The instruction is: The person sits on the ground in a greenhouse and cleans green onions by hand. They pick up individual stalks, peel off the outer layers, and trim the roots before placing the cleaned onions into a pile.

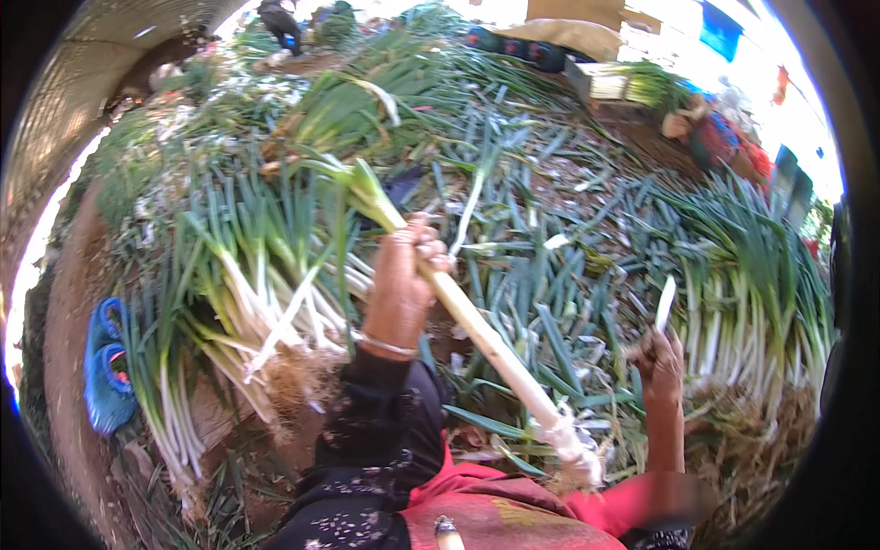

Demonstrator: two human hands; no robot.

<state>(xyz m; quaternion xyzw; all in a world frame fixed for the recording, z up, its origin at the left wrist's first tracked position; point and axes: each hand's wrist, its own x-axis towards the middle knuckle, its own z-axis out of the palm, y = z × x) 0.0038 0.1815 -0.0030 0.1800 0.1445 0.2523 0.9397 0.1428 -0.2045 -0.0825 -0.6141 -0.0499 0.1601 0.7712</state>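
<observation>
My left hand (405,282) is closed around a large leek (495,350), gripping it below its leaves. The leek slants down to the right, and its ragged root end hangs over a red apron (481,512). My right hand (660,364) holds a small knife (665,302), blade pointing up; the handle is hidden in the fingers. The knife is apart from the leek. Leeks with roots (275,302) lie left of my left hand. A dense row of leeks (742,323) stands just beyond my right hand.
Cut green leaves (550,268) litter the ground ahead. A blue plastic bag (106,385) lies at far left. At the back right are a crate of trimmed leeks (615,89) and filled sacks (718,141). Another person (280,24) stands at the far back left.
</observation>
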